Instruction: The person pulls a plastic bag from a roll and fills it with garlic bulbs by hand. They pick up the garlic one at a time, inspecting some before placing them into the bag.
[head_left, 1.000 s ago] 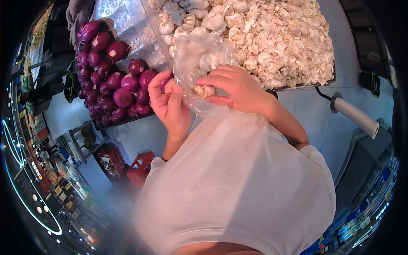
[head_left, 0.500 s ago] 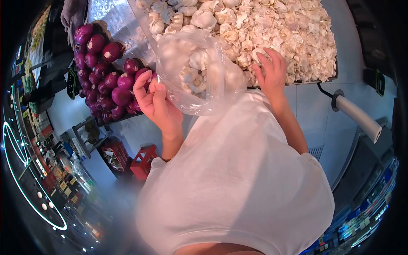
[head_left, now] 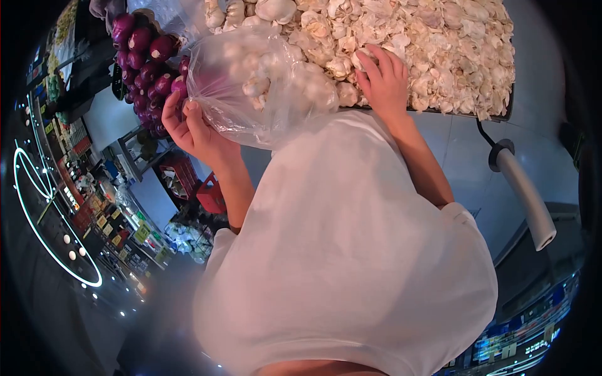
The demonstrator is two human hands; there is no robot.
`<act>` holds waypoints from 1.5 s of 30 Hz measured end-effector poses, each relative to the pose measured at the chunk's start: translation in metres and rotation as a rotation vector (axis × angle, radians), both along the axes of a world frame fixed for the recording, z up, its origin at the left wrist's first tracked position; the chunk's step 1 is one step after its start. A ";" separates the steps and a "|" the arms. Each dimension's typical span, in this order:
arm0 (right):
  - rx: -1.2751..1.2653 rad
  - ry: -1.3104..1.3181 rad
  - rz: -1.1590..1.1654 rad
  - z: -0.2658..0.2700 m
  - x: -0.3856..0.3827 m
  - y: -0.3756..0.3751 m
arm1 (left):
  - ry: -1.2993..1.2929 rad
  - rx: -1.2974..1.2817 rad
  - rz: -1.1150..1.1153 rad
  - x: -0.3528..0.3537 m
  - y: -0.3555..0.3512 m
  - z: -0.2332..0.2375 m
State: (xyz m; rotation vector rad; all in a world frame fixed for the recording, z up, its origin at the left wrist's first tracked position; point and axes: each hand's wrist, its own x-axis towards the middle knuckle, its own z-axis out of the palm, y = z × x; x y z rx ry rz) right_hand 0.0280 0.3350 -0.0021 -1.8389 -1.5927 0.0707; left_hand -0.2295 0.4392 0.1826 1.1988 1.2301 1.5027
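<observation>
My left hand [head_left: 197,135] pinches the edge of a clear plastic bag [head_left: 241,122] between thumb and fingers. Garlic bulbs [head_left: 256,86] show through the film of the bag, which lies against the garlic heap. On the front part of the heap of loose garlic [head_left: 439,56], my right hand [head_left: 385,81] rests with bent fingers around a garlic bulb [head_left: 365,59], partly hidden by the fingers. Purple onions [head_left: 148,75] are piled to the left, just beyond my left hand.
A roll on a holder [head_left: 523,194] sticks out at the right of the display. Below the onions are a red stool [head_left: 211,195] and a red crate [head_left: 179,175]. Shelves with goods [head_left: 106,225] stand at the far left.
The view has shifted. My left hand has moved left with the bag's edge, spreading the bag over some onions. The fingers of my right hand have closed in around a bulb.
</observation>
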 end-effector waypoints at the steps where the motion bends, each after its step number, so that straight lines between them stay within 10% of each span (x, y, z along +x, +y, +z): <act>1: 0.012 0.002 0.010 -0.002 0.002 0.000 | 0.030 0.017 0.036 -0.001 0.001 -0.002; 17: 0.008 -0.031 0.055 0.036 0.008 0.018 | -0.126 -0.032 -0.044 -0.018 0.001 -0.007; 23: 0.054 0.777 -0.223 0.051 -0.019 0.033 | -0.114 -0.054 -0.122 -0.023 -0.007 -0.012; 29: 0.115 1.486 0.081 0.121 -0.048 0.068 | -0.161 -0.035 -0.147 -0.031 -0.011 -0.017; 35: -0.428 1.398 0.635 0.167 -0.096 0.079 | -0.171 -0.010 -0.113 -0.030 -0.018 -0.016; 45: -0.564 0.848 0.794 0.127 -0.136 0.081 | -0.200 0.017 -0.106 -0.035 -0.022 -0.012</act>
